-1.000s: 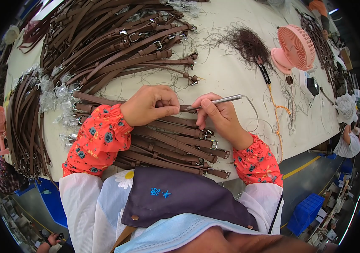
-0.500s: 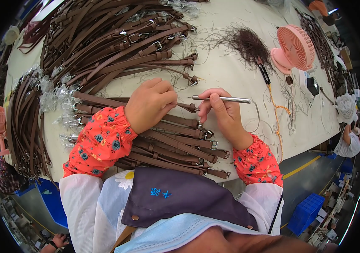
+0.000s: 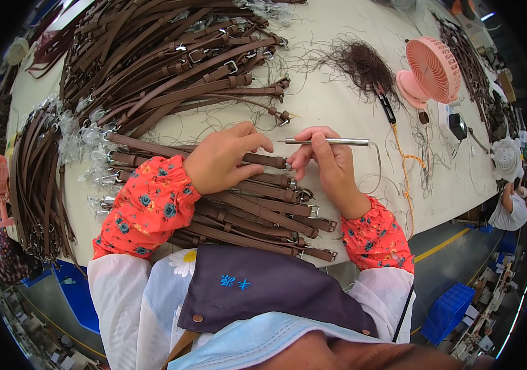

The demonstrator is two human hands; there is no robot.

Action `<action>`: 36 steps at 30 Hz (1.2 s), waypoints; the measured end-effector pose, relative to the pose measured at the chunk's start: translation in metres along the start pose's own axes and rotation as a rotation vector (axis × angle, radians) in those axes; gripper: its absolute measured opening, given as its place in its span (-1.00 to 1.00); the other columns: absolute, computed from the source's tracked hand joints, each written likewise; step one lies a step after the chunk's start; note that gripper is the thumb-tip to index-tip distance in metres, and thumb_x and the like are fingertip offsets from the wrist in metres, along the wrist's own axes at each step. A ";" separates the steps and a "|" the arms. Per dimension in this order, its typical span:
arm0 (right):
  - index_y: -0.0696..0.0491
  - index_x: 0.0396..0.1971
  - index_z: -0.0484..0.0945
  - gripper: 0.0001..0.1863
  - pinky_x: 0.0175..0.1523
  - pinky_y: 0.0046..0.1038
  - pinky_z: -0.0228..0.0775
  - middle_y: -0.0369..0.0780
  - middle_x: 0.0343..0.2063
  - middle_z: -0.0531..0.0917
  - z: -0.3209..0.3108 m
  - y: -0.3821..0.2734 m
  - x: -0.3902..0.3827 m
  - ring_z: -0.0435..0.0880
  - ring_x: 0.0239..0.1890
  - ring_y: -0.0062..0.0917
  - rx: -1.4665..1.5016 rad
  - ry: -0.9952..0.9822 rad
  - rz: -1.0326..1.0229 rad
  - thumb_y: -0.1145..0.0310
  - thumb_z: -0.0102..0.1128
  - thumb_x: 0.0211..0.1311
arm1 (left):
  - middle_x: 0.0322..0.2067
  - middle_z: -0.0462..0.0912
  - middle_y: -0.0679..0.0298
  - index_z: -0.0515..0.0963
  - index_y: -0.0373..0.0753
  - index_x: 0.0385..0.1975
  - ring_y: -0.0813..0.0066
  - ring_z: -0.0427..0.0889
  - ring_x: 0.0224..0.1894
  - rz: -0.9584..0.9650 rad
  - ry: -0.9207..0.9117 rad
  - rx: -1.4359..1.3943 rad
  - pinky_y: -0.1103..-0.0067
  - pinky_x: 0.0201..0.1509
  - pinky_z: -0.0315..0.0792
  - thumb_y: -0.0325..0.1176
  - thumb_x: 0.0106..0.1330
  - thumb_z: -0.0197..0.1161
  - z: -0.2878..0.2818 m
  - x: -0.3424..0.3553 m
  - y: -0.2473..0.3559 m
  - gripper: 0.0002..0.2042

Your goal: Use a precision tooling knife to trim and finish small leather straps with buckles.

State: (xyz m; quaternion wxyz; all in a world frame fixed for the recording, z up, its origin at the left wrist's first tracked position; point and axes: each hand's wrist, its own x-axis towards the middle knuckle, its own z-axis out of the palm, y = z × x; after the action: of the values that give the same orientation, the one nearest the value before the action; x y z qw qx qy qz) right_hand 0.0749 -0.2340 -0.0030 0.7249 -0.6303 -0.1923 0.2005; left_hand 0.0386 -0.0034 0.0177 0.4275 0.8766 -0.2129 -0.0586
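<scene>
My right hand (image 3: 327,161) grips a slim silver pen-shaped tool (image 3: 340,142) between thumb and fingers. Its fine tip points left, and a thin cord leaves its back end. The lower fingers of that hand are at the buckle end of a brown strap (image 3: 269,161). My left hand (image 3: 229,157) is open above the same strap, with thumb and forefinger parted on either side of it. Below both hands lies a row of similar brown buckled straps (image 3: 257,205), their buckles toward the right.
A large heap of brown straps (image 3: 171,68) covers the table's far left, with another bundle (image 3: 38,185) at the left edge. Clear plastic wrap (image 3: 78,145) lies between. Dark thread scraps (image 3: 362,65), black-handled snips (image 3: 387,108) and a pink fan (image 3: 430,71) stand far right.
My left hand's fingers have spread from a pinch. The strap's buckle end now lies flatter between the hands. The pen-shaped tool has shifted slightly right in my right hand.
</scene>
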 end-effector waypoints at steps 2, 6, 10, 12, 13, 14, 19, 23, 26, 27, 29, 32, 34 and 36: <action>0.20 -0.17 0.47 -0.60 -0.35 -0.63 0.41 -0.24 -0.57 0.60 -0.001 0.000 0.000 0.56 -0.60 -0.64 0.002 0.015 0.003 0.13 -0.17 0.51 | -0.42 0.46 0.23 0.51 -0.26 -0.30 0.43 0.49 -0.56 0.054 0.004 0.033 0.55 -0.46 0.39 -0.51 0.10 0.34 0.005 -0.002 -0.008 -0.81; 0.20 -0.20 0.48 -0.58 -0.31 -0.64 0.42 -0.27 -0.63 0.59 -0.001 0.001 0.000 0.55 -0.63 -0.67 -0.021 -0.073 0.036 0.11 -0.17 0.50 | -0.42 0.48 0.20 0.52 -0.27 -0.35 0.35 0.52 -0.53 0.153 0.041 0.077 0.49 -0.41 0.41 -0.54 0.15 0.28 0.011 -0.004 -0.019 -0.89; 0.18 -0.24 0.51 -0.58 -0.35 -0.65 0.42 -0.29 -0.64 0.58 0.000 0.000 -0.001 0.53 -0.64 -0.70 -0.130 -0.168 0.028 0.11 -0.15 0.49 | -0.43 0.49 0.18 0.52 -0.29 -0.36 0.31 0.53 -0.51 0.136 0.060 0.055 0.49 -0.40 0.42 -0.54 0.17 0.26 0.009 -0.002 -0.016 -0.91; 0.18 -0.25 0.52 -0.58 -0.39 -0.66 0.41 -0.29 -0.64 0.58 0.001 -0.002 -0.002 0.53 -0.64 -0.70 -0.111 -0.162 0.069 0.10 -0.14 0.49 | -0.46 0.50 0.18 0.51 -0.29 -0.37 0.36 0.53 -0.52 0.066 0.047 -0.053 0.52 -0.41 0.41 -0.53 0.19 0.25 0.006 -0.001 -0.013 -0.93; 0.17 -0.25 0.53 -0.58 -0.44 -0.67 0.40 -0.30 -0.64 0.58 0.001 -0.002 -0.002 0.53 -0.64 -0.70 -0.092 -0.157 0.111 0.10 -0.14 0.49 | -0.46 0.50 0.18 0.51 -0.29 -0.37 0.36 0.53 -0.52 0.065 0.048 -0.052 0.52 -0.41 0.41 -0.53 0.19 0.25 0.006 -0.001 -0.012 -0.93; 0.17 -0.25 0.53 -0.58 -0.44 -0.67 0.40 -0.30 -0.64 0.58 0.001 -0.002 -0.002 0.53 -0.64 -0.70 -0.091 -0.158 0.111 0.10 -0.14 0.49 | -0.47 0.50 0.19 0.51 -0.29 -0.37 0.38 0.53 -0.52 0.044 0.042 -0.076 0.53 -0.42 0.40 -0.53 0.19 0.25 0.005 -0.001 -0.012 -0.93; 0.18 -0.24 0.54 -0.57 -0.49 -0.67 0.37 -0.30 -0.63 0.58 0.002 -0.002 -0.002 0.53 -0.63 -0.70 -0.082 -0.157 0.120 0.11 -0.14 0.49 | -0.51 0.51 0.23 0.52 -0.29 -0.37 0.47 0.50 -0.55 0.025 0.039 -0.123 0.57 -0.45 0.37 -0.51 0.19 0.27 0.004 0.000 -0.015 -0.93; 0.19 -0.26 0.55 -0.57 -0.49 -0.67 0.37 -0.30 -0.63 0.58 0.002 -0.002 -0.003 0.53 -0.63 -0.70 -0.101 -0.163 0.093 0.11 -0.15 0.49 | -0.52 0.51 0.25 0.53 -0.29 -0.38 0.51 0.49 -0.55 0.014 0.033 -0.119 0.58 -0.45 0.37 -0.50 0.19 0.28 0.005 0.000 -0.014 -0.93; 0.19 -0.27 0.55 -0.56 -0.48 -0.66 0.37 -0.30 -0.63 0.58 0.002 -0.002 -0.002 0.53 -0.63 -0.71 -0.104 -0.159 0.096 0.11 -0.15 0.49 | -0.52 0.51 0.26 0.53 -0.29 -0.39 0.52 0.48 -0.55 -0.002 0.027 -0.124 0.58 -0.45 0.36 -0.50 0.19 0.28 0.004 0.000 -0.013 -0.93; 0.19 -0.26 0.55 -0.56 -0.48 -0.66 0.37 -0.30 -0.63 0.58 0.002 -0.001 -0.001 0.53 -0.63 -0.71 -0.109 -0.163 0.096 0.11 -0.15 0.50 | -0.52 0.51 0.27 0.53 -0.29 -0.39 0.53 0.48 -0.55 -0.013 0.021 -0.129 0.58 -0.45 0.36 -0.50 0.19 0.28 0.003 0.000 -0.013 -0.93; 0.18 -0.26 0.55 -0.56 -0.48 -0.66 0.37 -0.30 -0.63 0.58 0.002 -0.001 -0.001 0.53 -0.63 -0.71 -0.114 -0.167 0.097 0.10 -0.16 0.50 | -0.52 0.51 0.27 0.53 -0.29 -0.40 0.53 0.48 -0.55 -0.014 0.021 -0.129 0.59 -0.45 0.36 -0.50 0.19 0.28 0.003 0.000 -0.012 -0.93; 0.18 -0.25 0.55 -0.56 -0.48 -0.67 0.37 -0.30 -0.63 0.58 0.002 -0.001 -0.002 0.53 -0.63 -0.71 -0.095 -0.158 0.117 0.10 -0.16 0.50 | -0.52 0.51 0.27 0.53 -0.29 -0.40 0.54 0.48 -0.56 -0.013 0.019 -0.131 0.59 -0.45 0.36 -0.49 0.19 0.29 0.004 0.000 -0.013 -0.93; 0.18 -0.24 0.54 -0.56 -0.48 -0.67 0.37 -0.30 -0.63 0.58 0.003 -0.002 -0.002 0.53 -0.63 -0.71 -0.099 -0.164 0.120 0.09 -0.15 0.49 | -0.52 0.51 0.27 0.53 -0.29 -0.40 0.54 0.48 -0.56 -0.012 0.019 -0.132 0.60 -0.45 0.37 -0.49 0.19 0.29 0.004 0.000 -0.013 -0.93; 0.18 -0.24 0.54 -0.56 -0.48 -0.67 0.37 -0.30 -0.63 0.58 0.003 -0.002 -0.002 0.53 -0.63 -0.71 -0.096 -0.165 0.119 0.09 -0.15 0.49 | -0.53 0.51 0.28 0.53 -0.29 -0.40 0.56 0.48 -0.56 -0.014 0.014 -0.137 0.61 -0.45 0.36 -0.49 0.19 0.29 0.003 0.000 -0.012 -0.93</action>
State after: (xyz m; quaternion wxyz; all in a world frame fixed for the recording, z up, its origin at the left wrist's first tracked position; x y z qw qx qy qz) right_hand 0.0720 -0.2326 -0.0003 0.6624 -0.6559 -0.2231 0.2850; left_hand 0.0414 0.0008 0.0063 0.4875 0.8472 -0.1993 -0.0697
